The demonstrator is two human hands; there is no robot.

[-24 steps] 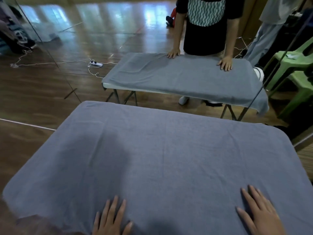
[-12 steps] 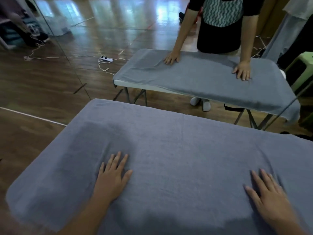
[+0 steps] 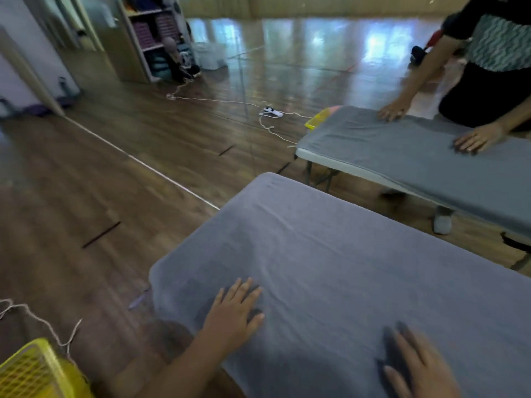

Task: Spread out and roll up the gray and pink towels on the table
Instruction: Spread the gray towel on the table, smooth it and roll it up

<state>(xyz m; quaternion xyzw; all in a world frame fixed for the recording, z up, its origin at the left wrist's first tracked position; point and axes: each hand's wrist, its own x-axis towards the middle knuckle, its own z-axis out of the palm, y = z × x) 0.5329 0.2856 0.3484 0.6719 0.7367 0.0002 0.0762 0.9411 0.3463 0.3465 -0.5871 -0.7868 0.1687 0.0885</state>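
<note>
light: dim indoor, cool cast | glare: bright patches on glossy floor point(image 3: 316, 47) at top | shadows: soft, dark under both hands on towel point(image 3: 330, 268) | blur: right hand point(image 3: 416, 372) smeared by motion, left hand point(image 3: 232, 314) sharper, whole frame soft | distortion: wide-angle bending at edges

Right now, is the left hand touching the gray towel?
Touching. The head view shows the left hand lying palm-down, fingers spread, flat on the gray towel, with no gap visible.

Head view, angled down (leftward), close over table point(image 3: 344, 282)
</note>
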